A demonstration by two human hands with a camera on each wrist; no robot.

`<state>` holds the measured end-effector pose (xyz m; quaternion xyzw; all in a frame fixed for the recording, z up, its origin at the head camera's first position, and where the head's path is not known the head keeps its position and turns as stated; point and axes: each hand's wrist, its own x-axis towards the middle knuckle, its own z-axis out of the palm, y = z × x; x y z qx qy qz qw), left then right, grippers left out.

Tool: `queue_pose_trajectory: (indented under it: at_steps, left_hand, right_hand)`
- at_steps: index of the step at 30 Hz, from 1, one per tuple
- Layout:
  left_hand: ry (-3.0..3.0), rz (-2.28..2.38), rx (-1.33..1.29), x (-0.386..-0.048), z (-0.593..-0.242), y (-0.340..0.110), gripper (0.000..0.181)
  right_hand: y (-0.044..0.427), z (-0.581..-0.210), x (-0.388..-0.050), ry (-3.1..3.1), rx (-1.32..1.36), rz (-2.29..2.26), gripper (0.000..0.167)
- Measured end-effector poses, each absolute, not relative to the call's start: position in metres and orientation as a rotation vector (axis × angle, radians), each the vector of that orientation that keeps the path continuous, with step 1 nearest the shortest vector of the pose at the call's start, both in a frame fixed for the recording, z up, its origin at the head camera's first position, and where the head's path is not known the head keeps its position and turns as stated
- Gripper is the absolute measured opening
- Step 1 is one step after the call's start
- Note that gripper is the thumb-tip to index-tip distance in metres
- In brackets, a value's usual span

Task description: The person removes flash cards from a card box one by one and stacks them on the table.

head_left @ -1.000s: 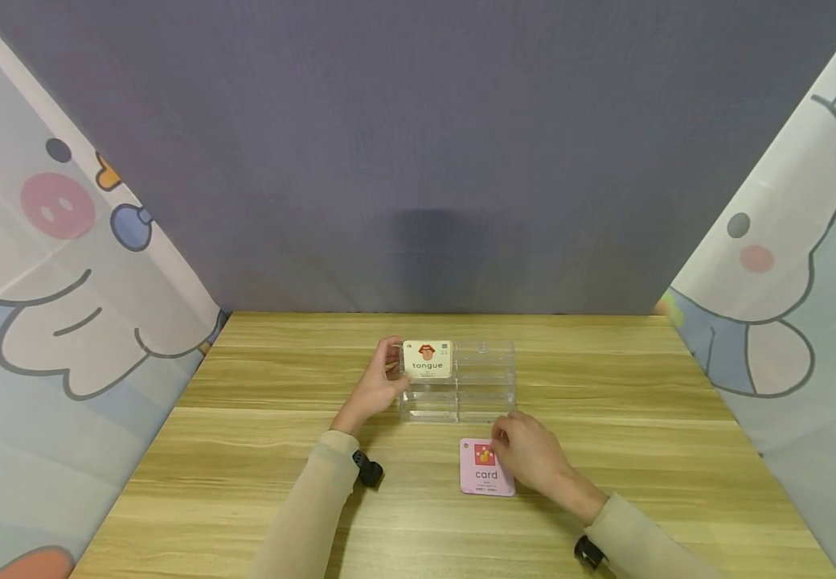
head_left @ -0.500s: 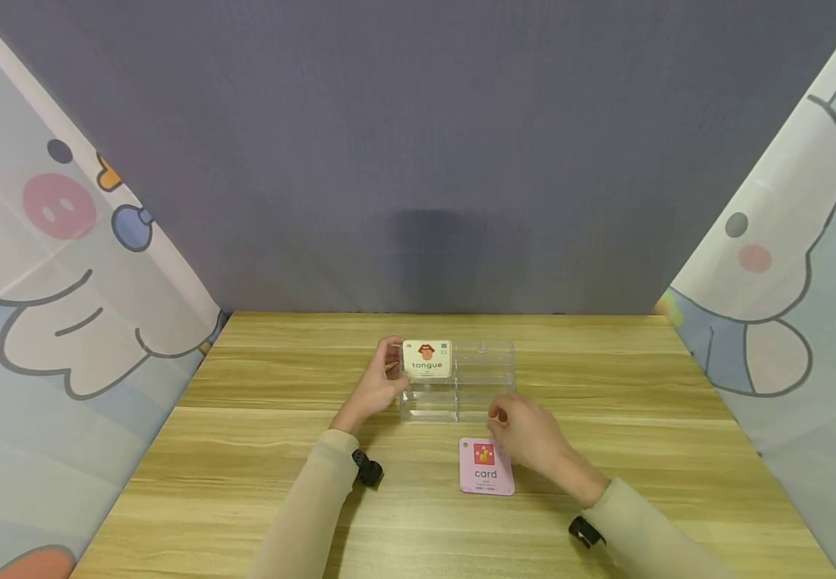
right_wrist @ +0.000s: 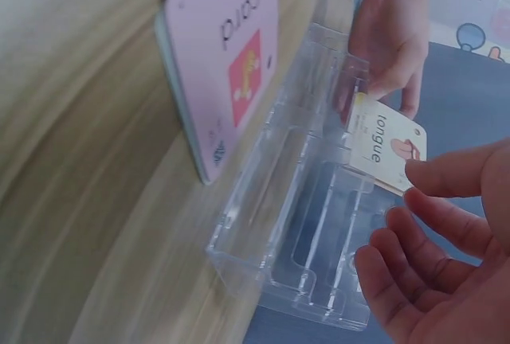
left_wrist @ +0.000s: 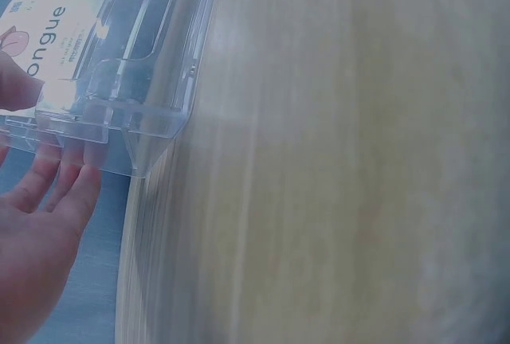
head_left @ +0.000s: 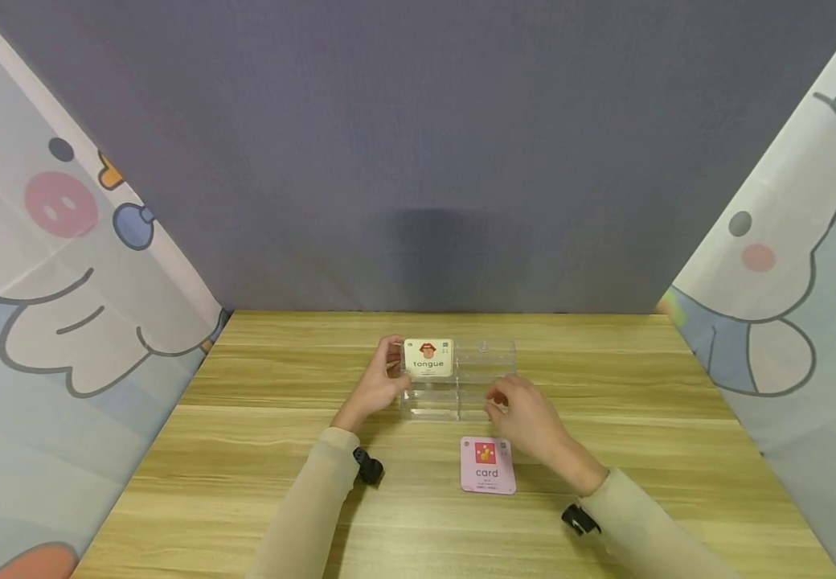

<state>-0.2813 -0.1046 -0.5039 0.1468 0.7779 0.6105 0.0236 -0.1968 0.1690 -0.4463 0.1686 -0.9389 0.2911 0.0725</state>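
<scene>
A clear plastic display rack (head_left: 485, 371) with tiered compartments stands on the table. The yellow "tongue" card (head_left: 428, 359) leans in its upper left compartment. My left hand (head_left: 376, 388) grips the rack's left side, thumb in front by the card's lower corner and fingers around the back. My right hand (head_left: 531, 418), fingers loosely bent and holding nothing, hovers over the rack's lower right part. In the right wrist view its thumb and index fingertips come close together with no object visible between them. A pink "card" stack (right_wrist: 227, 65) lies flat in front of the rack.
A wood-grain table (head_left: 280, 498) spreads under everything. Behind it rises a dark grey panel (head_left: 418, 145). Cartoon-printed curtains flank both sides, the left curtain (head_left: 63, 322) and the right curtain (head_left: 772, 305).
My right hand has moved away from the pink stack, forward to the rack's lower right, uncovering the stack's upper right corner. The left hand and the rack stay put.
</scene>
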Motion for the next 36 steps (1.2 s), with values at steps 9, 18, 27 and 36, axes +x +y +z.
queue_pose_trajectory:
  at_steps: [9,18,27,36]
  left_hand:
    - [2.447,1.851,0.467,-0.279,-0.504,-0.106,0.070]
    - [2.449,1.850,0.475,-0.279,-0.503,-0.106,0.070]
    - [2.433,1.865,0.483,-0.279,-0.504,-0.106,0.070]
    - [2.420,1.866,0.464,-0.279,-0.503,-0.104,0.070]
  right_hand:
    - [0.164,-0.439,-0.201,-2.752,0.525,0.936,0.011]
    - [0.157,-0.430,-0.209,-2.666,0.541,0.949,0.013]
    - [0.150,-0.419,-0.218,-2.614,0.595,0.983,0.016]
    - [0.147,-0.415,-0.230,-2.534,0.651,0.914,0.015]
